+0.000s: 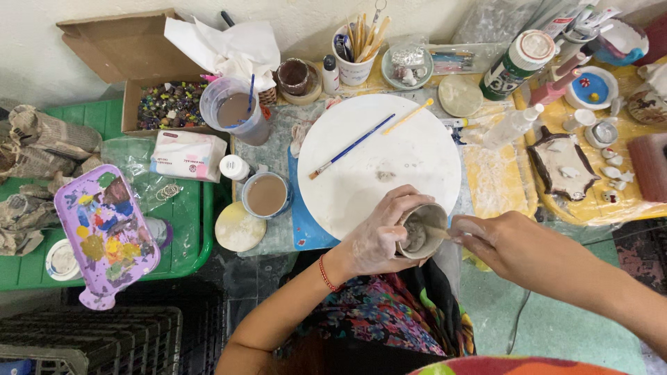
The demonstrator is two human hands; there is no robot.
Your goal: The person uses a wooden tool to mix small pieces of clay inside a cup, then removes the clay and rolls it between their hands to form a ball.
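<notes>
From the head view, the left hand (379, 236) is wrapped around a small clay cup (422, 232), fingers curled over its far rim and thumb on the near side, so the hand is clamped on it. The cup is held in the air just in front of the near edge of the round white board (410, 156), above the person's lap and patterned clothing (379, 316). It is a pale, grey-beige cup with a thick, uneven rim; its inside looks wet and smeared with grey slip, and the mouth tilts toward the right. The left hand itself is dusted with whitish clay, and a red string bracelet (326, 273) sits at the wrist.

The right hand (497, 239) is closed on a thin brush handle (439, 229), whose tip reaches into the mouth of the cup; the bristles are hidden inside.

On the round white board lie 2 brushes, a blue-handled brush (351, 147) and a yellow-handled brush (408, 116), well apart from the cup. To the left on the counter (278, 139) stands a mug of brownish water (266, 195) and a clear plastic cup of murky water (236, 111). Further left, a purple paint palette (108, 232) rests over a green tray (187, 229).
</notes>
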